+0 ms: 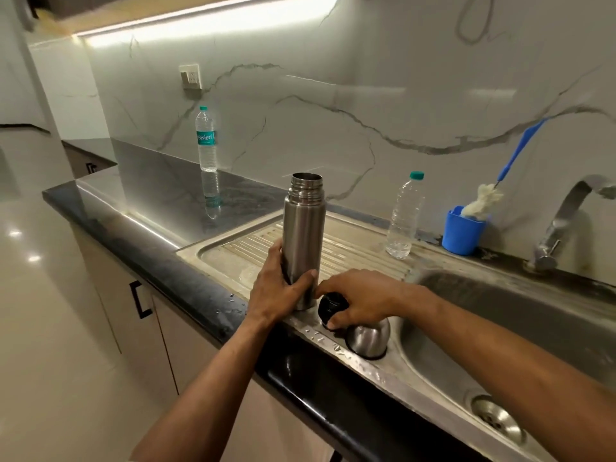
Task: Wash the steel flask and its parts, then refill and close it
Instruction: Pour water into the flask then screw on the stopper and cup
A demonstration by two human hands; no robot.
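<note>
The steel flask (304, 228) stands upright and uncapped on the drainboard (353, 248) of the sink. My left hand (278, 288) is wrapped around its lower body. Just right of the flask's base, my right hand (360, 296) grips the black stopper (328, 306), which rests on the sink's front rim. The steel cup lid (370, 338) lies upside down on the rim right beside the stopper, partly under my right hand.
A full water bottle (206, 140) stands on the black counter at the back left. A nearly empty plastic bottle (403, 216), a blue cup (463, 233) holding a bottle brush (485, 200), and the tap (563, 221) line the back. The sink basin (520, 331) opens at right.
</note>
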